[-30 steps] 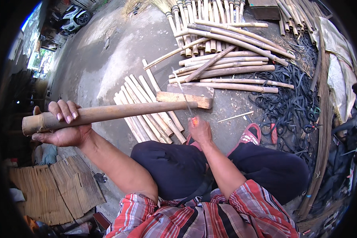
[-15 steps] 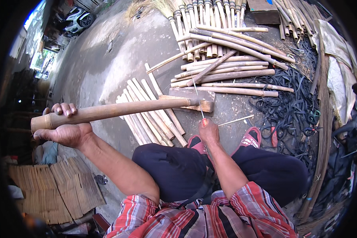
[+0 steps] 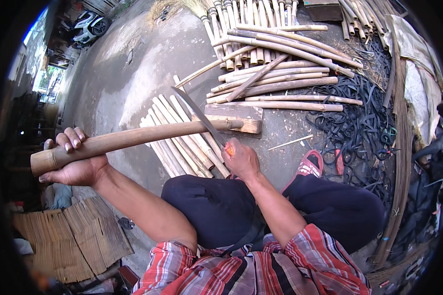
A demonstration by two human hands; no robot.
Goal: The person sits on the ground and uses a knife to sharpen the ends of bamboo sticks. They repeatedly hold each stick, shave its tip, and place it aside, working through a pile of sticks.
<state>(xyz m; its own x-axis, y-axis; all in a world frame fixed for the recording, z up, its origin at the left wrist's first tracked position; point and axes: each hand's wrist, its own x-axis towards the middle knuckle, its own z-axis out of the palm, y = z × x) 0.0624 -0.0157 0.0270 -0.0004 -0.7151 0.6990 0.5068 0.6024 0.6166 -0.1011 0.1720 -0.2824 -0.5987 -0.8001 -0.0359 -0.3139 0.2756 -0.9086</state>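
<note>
Left grip (image 3: 86, 169) clasps bamboo pole (image 3: 145, 135); right grip (image 3: 243, 158) clenches knife (image 3: 202, 116). Pole seemingly unfinished; paler poles (image 3: 193, 156) between grips look done.

Daylight glares through an opening (image 3: 49, 83) past the left edge of the floor (image 3: 101, 93), amid deep shadow; fisheye distortion curves everything toward black corners.

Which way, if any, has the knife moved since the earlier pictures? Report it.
Yes, leftward: judged against the wooden block, the tip of the knife now lies past the block's left end; both earlier pictures show it within the block's span.
</note>
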